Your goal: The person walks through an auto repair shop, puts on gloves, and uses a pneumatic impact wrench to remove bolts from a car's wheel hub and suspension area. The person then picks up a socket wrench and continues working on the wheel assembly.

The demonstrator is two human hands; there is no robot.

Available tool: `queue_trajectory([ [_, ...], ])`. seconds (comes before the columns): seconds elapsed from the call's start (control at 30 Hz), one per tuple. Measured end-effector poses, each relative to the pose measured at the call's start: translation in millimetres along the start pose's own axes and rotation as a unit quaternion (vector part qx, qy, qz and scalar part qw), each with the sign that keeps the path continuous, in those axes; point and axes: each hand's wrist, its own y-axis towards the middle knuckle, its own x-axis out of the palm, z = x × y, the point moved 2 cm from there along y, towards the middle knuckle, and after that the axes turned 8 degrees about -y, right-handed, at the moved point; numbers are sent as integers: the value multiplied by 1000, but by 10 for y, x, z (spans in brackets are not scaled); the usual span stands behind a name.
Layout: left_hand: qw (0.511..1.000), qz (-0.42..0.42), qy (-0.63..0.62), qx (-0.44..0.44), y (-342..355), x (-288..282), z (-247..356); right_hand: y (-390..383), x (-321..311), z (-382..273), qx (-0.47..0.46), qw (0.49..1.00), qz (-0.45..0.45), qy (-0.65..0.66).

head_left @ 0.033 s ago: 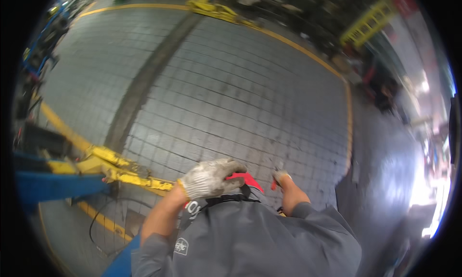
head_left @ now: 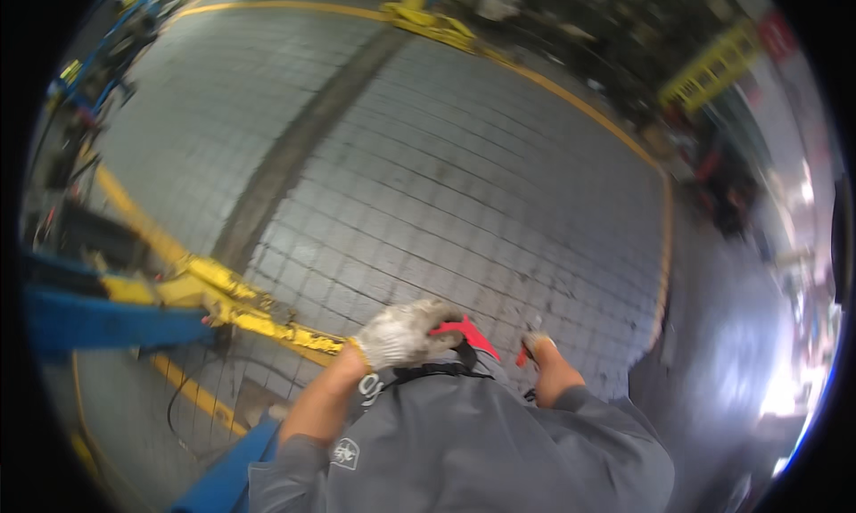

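Observation:
My left hand (head_left: 406, 335), in a dirty white knit glove, is in front of my waist at the red panel (head_left: 477, 336) of my grey clothing. Its fingers are partly bent, with a gap between thumb and fingers and nothing visible held there. To the right, my gloved right hand (head_left: 539, 344) is closed around a small hand tool with a red handle (head_left: 522, 358). A thin pale part sticks out beyond that fist, too blurred to name its kind.
At the left stand a yellow lift arm (head_left: 259, 321) and a blue beam (head_left: 116, 319), with a black cable (head_left: 174, 397) looping below. Grey tiled floor (head_left: 428, 183) with a dark strip spreads ahead, bordered by yellow lines. Another yellow lift base (head_left: 428, 24) stands far off.
The whole view has shifted slightly, so the floor and both hands appear further right. Both hands keep much the same pose, the right one still around the red-handled tool.

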Motion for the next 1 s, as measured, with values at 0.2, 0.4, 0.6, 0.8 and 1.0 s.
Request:
queue_trajectory([
  [0.2,984,141,-84,-76,86,-1054,-1466,1239,-1270,-559,-204,948,-24,-244],
  [0.4,915,338,-86,-203,-242,-2780,-2605,3096,-3882,-2723,-139,881,23,-452],
  [0.6,783,516,-236,-256,-511,-4402,-3336,3244,-6351,-7013,-196,962,160,-99],
  [0.8,608,691,-354,-166,-574,-5392,-4628,969,-6690,-11201,-510,851,36,120],
  [1.0,502,754,-420,-53,-933,-6821,-5943,-721,-5923,-13422,-643,749,-31,-158],
])
